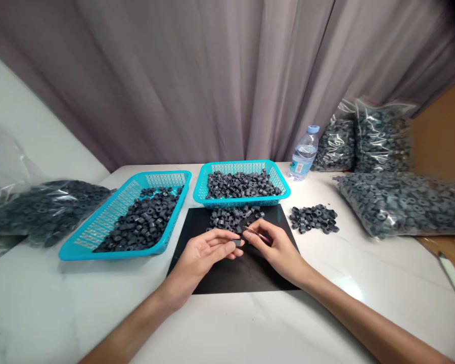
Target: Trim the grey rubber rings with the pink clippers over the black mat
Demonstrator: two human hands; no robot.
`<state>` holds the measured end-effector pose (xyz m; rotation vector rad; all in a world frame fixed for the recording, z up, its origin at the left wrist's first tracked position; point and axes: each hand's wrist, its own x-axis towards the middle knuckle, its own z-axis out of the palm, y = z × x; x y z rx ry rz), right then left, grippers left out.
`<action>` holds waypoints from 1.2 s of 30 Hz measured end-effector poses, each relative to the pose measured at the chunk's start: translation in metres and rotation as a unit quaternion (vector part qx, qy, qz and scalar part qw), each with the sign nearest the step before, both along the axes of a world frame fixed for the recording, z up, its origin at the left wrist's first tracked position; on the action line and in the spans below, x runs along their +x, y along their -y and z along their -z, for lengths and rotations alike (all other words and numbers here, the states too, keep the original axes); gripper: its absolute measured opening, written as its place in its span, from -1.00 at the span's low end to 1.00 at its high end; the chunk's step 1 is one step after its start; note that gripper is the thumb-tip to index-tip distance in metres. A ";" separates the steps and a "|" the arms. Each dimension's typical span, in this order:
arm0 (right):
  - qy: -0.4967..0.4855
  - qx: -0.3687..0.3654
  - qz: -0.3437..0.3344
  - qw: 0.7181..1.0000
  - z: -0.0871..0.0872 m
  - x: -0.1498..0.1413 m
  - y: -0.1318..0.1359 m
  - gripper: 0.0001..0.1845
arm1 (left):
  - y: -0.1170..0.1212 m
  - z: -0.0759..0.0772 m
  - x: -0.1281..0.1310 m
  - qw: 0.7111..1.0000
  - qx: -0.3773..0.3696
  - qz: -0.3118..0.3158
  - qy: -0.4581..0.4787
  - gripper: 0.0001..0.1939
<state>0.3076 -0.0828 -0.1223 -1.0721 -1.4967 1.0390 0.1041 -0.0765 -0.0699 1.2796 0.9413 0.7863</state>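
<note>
Over the black mat [227, 278], my left hand [208, 249] pinches a small dark grey ring-shaped part [236, 242] between thumb and fingers. My right hand [275, 247] is closed on a thin, pointed tool [263, 237] with a reddish handle; its exact kind is too small to tell. The tool's tip is close to the part in my left hand, and I cannot tell whether they touch. Just beyond my fingers, a loose pile of the same parts [227, 218] lies on the mat.
Blue baskets of parts stand at the left [70, 251] and back centre [246, 202]. A small heap [314, 218] lies right of the mat. A water bottle [304, 154] and filled plastic bags [402, 202] are at the right; another filled bag [56, 207] is at the left.
</note>
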 end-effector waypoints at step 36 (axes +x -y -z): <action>0.046 0.006 0.000 0.999 -0.002 0.001 0.005 -0.73 | 0.002 0.002 -0.001 0.999 -0.011 0.010 0.041 -0.77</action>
